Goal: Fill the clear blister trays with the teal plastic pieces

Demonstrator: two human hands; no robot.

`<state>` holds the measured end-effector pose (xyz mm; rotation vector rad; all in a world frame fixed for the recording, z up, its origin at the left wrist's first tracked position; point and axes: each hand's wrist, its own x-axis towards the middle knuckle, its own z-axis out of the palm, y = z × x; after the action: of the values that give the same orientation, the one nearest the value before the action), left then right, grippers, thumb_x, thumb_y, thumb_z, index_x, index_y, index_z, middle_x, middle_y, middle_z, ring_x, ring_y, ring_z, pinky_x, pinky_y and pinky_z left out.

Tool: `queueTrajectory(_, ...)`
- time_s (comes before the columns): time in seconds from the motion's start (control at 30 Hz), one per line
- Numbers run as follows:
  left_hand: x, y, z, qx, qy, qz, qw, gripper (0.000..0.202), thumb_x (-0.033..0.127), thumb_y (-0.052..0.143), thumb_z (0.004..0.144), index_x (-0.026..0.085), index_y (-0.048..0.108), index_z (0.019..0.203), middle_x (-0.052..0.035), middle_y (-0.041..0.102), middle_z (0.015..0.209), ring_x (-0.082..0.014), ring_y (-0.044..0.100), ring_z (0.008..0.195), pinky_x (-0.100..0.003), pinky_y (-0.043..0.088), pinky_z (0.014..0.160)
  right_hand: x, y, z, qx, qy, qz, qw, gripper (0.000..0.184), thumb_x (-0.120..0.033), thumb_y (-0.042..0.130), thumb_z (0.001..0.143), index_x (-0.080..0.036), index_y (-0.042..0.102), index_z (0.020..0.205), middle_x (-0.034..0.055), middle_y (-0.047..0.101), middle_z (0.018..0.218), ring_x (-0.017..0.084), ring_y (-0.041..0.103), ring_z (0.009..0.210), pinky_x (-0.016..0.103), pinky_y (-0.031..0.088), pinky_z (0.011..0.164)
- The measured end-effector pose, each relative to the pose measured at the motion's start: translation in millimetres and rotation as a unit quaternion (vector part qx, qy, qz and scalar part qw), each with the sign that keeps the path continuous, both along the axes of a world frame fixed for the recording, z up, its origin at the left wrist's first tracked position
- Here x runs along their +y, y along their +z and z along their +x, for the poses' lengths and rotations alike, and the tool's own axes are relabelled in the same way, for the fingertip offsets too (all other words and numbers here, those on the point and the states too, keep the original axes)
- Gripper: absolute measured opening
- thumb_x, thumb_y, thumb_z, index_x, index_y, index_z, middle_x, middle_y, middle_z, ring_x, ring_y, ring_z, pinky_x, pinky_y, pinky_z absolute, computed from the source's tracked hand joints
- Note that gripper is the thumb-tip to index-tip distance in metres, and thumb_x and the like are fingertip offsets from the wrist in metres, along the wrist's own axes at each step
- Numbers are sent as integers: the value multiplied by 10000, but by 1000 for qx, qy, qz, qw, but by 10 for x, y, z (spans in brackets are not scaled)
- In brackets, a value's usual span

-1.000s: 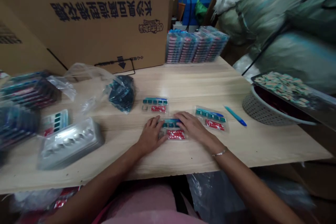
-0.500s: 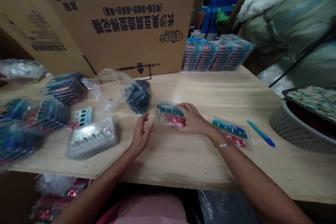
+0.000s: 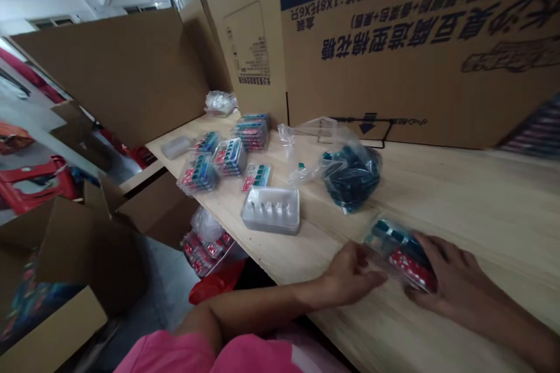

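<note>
In the head view, my right hand [image 3: 450, 274] grips the right end of a clear plastic tray [image 3: 394, 247] just above the tabletop. Dark teal pieces line its far row, and a red piece with white dots lies in the near part. At the tray's left end is my left hand [image 3: 347, 274], its fingers curled at the corner and its thumb along the near edge; blur softens the contact. Behind the tray sits a clear bag [image 3: 352, 178] of dark teal pieces. To the left stands a stack of clear trays without contents [image 3: 271, 210].
Several stacks of filled trays [image 3: 200, 173] stand at the table's left end, with a single filled tray [image 3: 256, 179] nearby. A large printed carton [image 3: 394, 87] rises behind. Open cardboard boxes [image 3: 65, 245] and a red stool [image 3: 39, 180] are on the floor at left.
The camera has turned left, bringing the floor and boxes into view. My left hand has come to the tray's left end; the tray is still in my right hand, nearer to me.
</note>
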<state>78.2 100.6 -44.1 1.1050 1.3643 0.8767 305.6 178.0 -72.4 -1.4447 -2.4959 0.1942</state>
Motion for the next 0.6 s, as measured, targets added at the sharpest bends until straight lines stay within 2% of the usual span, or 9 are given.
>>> queueTrajectory(0.1, -33, 8, 26, -44, 32, -34, 998, 451, 228, 755, 659, 125, 566, 1055, -98, 601, 1046, -238, 555, 998, -350, 450, 855, -318, -84, -47, 11, -12, 16, 1000, 926, -488, 606, 648, -205, 247, 1454, 206, 484, 1289, 449, 501, 1165, 557, 425, 939)
queueTrajectory(0.2, -109, 47, 79, -138, 45, -78, 986, 577, 176, 779, 588, 153, 548, 1117, -97, 571, 1169, -222, 548, 1021, -334, 445, 863, -577, -63, -148, 24, -90, 19, 996, 905, -475, 599, 650, -185, 277, 1445, 211, 497, 1221, 453, 512, 1133, 558, 436, 907)
queueTrajectory(0.3, -245, 91, 186, -248, 85, -102, 960, 760, 192, 804, 522, 186, 489, 1213, -98, 531, 1265, -178, 590, 900, -317, 475, 806, -814, 57, -341, 49, -140, 17, 989, 923, -478, 608, 647, -149, 273, 1441, 209, 480, 1208, 437, 488, 1150, 581, 406, 939)
queueTrajectory(0.4, -339, 102, 269, -272, 118, -92, 951, 770, 220, 839, 462, 176, 514, 1159, -69, 638, 1055, -175, 616, 822, -303, 483, 775, -988, 177, -546, 87, -199, -12, 976, 999, -418, 681, 589, -147, 255, 1451, 203, 435, 1243, 425, 448, 1178, 579, 393, 964)
queueTrajectory(0.5, -306, 63, 322, -248, 128, -81, 957, 569, 235, 820, 480, 154, 576, 987, -29, 675, 802, -174, 625, 733, -290, 486, 710, -1076, 229, -655, 134, -236, -44, 961, 1069, -375, 726, 546, -146, 234, 1468, 214, 391, 1275, 434, 396, 1206, 589, 379, 995)
queueTrajectory(0.6, -241, 25, 401, -228, 122, -48, 965, 410, 222, 781, 507, 149, 571, 851, -14, 669, 743, -154, 617, 673, -273, 484, 657, -1161, 271, -719, 185, -255, -56, 947, 1126, -367, 746, 530, -193, 183, 1490, 200, 372, 1296, 443, 381, 1207, 629, 367, 992)
